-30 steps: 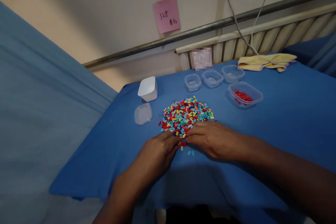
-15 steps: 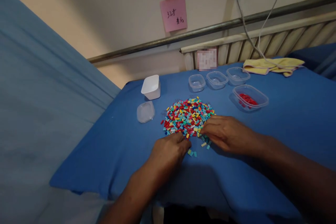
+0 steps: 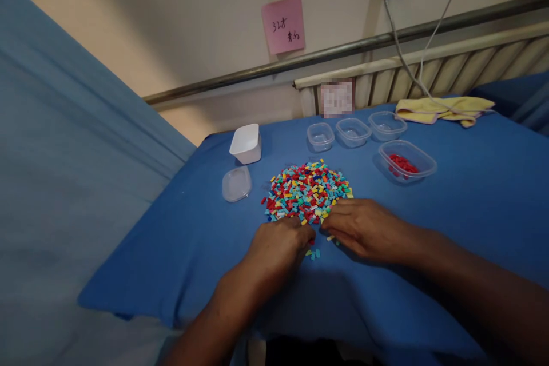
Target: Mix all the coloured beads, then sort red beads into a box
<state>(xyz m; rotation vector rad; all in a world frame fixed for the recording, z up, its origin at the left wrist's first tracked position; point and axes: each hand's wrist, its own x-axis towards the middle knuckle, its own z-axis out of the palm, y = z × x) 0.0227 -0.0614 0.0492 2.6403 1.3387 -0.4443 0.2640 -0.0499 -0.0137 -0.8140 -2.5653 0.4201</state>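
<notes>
A heap of small toy building bricks (image 3: 302, 189) in many colours lies on the blue cloth. At its near edge, my left hand (image 3: 281, 243) bends over the bricks with its fingers curled and closed. A bit of red shows beside its fingertips, but what they hold is hidden. My right hand (image 3: 358, 227) touches the heap's near right edge, its fingers pressed together and pointing inward. Whatever is under or between them cannot be seen. Between the hands and nearer to me lie a few loose light-blue bricks (image 3: 316, 254).
A clear tub (image 3: 422, 168) behind my right hand holds red bricks (image 3: 402, 164). Smaller clear tubs (image 3: 321, 140) line the back, near a yellow cloth (image 3: 441, 111). To the left are a white container (image 3: 253, 154) and a clear lid (image 3: 237, 185). A radiator (image 3: 446, 71) stands behind.
My right hand has slid slightly left and towards me along the heap's edge, closer to the left hand. My left hand has shifted a little right. Some loose bricks have moved.
</notes>
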